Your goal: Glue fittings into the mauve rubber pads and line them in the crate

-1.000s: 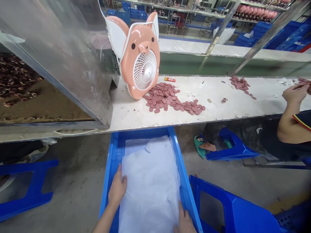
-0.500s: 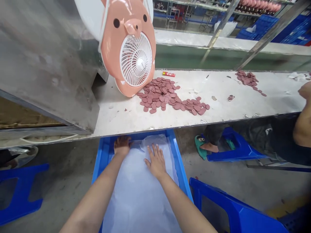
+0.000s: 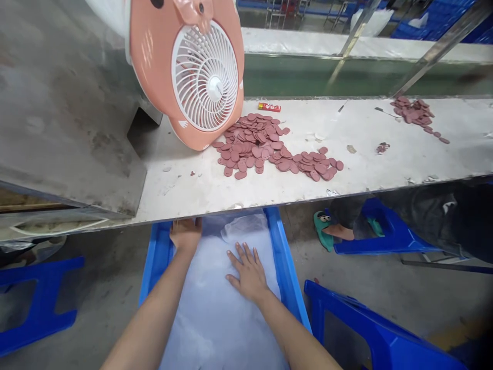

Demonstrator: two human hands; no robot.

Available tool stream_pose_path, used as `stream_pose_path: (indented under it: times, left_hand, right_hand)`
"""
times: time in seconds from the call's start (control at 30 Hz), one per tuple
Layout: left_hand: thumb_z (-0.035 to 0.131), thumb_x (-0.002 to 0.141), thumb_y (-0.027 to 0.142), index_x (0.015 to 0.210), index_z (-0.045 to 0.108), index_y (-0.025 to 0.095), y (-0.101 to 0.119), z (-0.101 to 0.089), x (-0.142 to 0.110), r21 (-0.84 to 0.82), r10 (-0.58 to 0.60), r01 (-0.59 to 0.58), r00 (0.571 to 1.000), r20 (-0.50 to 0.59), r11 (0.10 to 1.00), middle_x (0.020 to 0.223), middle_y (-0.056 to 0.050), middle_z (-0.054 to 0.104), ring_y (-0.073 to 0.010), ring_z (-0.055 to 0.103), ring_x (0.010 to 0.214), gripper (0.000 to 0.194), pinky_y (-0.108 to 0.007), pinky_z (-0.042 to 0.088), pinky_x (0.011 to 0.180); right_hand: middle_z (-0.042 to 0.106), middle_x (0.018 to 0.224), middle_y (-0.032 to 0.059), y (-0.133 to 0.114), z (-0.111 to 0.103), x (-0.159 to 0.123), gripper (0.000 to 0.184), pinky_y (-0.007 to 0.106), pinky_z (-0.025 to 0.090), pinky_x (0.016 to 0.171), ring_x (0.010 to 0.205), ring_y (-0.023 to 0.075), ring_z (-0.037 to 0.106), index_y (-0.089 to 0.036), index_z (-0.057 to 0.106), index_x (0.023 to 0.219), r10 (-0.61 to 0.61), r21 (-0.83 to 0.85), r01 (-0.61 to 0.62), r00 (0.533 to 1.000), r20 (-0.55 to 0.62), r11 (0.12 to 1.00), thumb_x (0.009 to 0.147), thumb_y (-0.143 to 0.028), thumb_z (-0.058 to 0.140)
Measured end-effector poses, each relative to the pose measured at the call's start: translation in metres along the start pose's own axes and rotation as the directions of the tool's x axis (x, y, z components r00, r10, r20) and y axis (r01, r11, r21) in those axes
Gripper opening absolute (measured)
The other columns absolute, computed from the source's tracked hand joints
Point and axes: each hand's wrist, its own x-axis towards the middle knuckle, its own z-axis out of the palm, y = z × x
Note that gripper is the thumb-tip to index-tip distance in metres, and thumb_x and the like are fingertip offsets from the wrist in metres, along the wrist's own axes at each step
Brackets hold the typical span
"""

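Note:
A blue plastic crate [image 3: 285, 265] stands on the floor under the table edge, lined with a white sheet [image 3: 215, 318]. My right hand [image 3: 248, 270] lies flat on the sheet, fingers spread. My left hand [image 3: 186, 234] reaches to the crate's far left end under the table edge; its fingertips are hidden there. On the white table [image 3: 365, 169] above lies a pile of several reddish-brown oval discs [image 3: 265, 149], next to a pink animal-shaped fan [image 3: 192, 77].
A second small heap of discs [image 3: 416, 110] lies far right on the table. A red lighter-like item [image 3: 268, 107] lies behind the pile. Blue stools [image 3: 377, 334] stand on the floor. A seated person's foot in a green slipper [image 3: 331, 232] rests on another blue stool [image 3: 389, 236]. A grey metal housing [image 3: 65, 113] fills the left.
My view moved closer to the table. Both hands went from the crate's near end to its far end; in the last half second the right hand slid slightly back on the sheet.

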Motion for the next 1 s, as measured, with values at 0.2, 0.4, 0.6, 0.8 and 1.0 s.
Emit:
stream_pose_path:
  times: [0.2,0.4,0.6,0.8,1.0]
  left_hand:
    - [0.051,0.095,0.037,0.141,0.045,0.022,-0.018,0.020,-0.076,-0.063,0.330,-0.330,0.944,-0.012,0.942,0.153,-0.011,0.042,-0.0297,0.034,0.141,0.049,-0.055,0.027,0.114]
    - [0.042,0.094,0.053,0.152,0.028,0.023,-0.033,0.062,-0.078,-0.038,0.268,-0.266,0.962,0.058,0.963,0.163,-0.012,0.022,-0.0394,0.007,0.149,0.067,-0.070,0.007,0.114]
    - [0.034,0.094,0.056,0.152,0.028,0.021,-0.028,0.058,-0.079,-0.029,0.259,-0.258,0.962,0.090,0.966,0.163,-0.013,0.021,-0.0416,0.006,0.148,0.068,-0.072,0.008,0.113]
    - [0.043,0.095,0.050,0.151,0.029,0.021,-0.029,0.046,-0.058,-0.027,0.287,-0.286,0.956,0.060,0.958,0.163,-0.014,0.022,-0.0333,0.013,0.149,0.065,-0.061,0.006,0.118]
    - [0.049,0.092,0.051,0.149,0.033,0.022,-0.042,0.054,-0.026,-0.034,0.257,-0.256,0.966,0.029,0.966,0.161,-0.013,0.025,-0.0356,0.013,0.148,0.066,-0.061,0.016,0.116]
  right_hand:
    - [0.029,0.156,0.0099,0.004,-0.009,0.042,0.054,0.060,0.024,0.114,0.141,0.0327,0.030,-0.025,0.036,0.146,0.009,-0.045,-0.012,0.997,-0.075,0.999,0.097,-0.042,0.052]
    - [0.031,0.155,0.0099,0.049,-0.009,0.078,0.055,0.061,0.023,0.114,0.140,0.0339,0.030,-0.024,0.043,0.142,0.011,-0.121,-0.016,0.999,-0.048,0.992,0.093,-0.048,0.057]
    - [0.029,0.156,0.0106,0.059,-0.015,0.090,0.056,0.062,0.020,0.114,0.142,0.0348,0.027,-0.023,0.040,0.143,0.136,-0.188,-0.157,0.983,-0.121,0.970,0.094,-0.045,0.056]
    - [0.034,0.153,0.0098,0.049,-0.006,0.113,0.056,0.063,0.020,0.114,0.140,0.0344,0.030,-0.024,0.042,0.142,0.069,-0.222,-0.087,0.994,-0.085,0.971,0.093,-0.046,0.058]
    - [0.033,0.153,0.0105,0.057,-0.006,0.116,0.057,0.065,0.020,0.113,0.140,0.0372,0.029,-0.023,0.042,0.142,0.090,-0.243,-0.108,0.992,-0.084,0.964,0.093,-0.048,0.057]
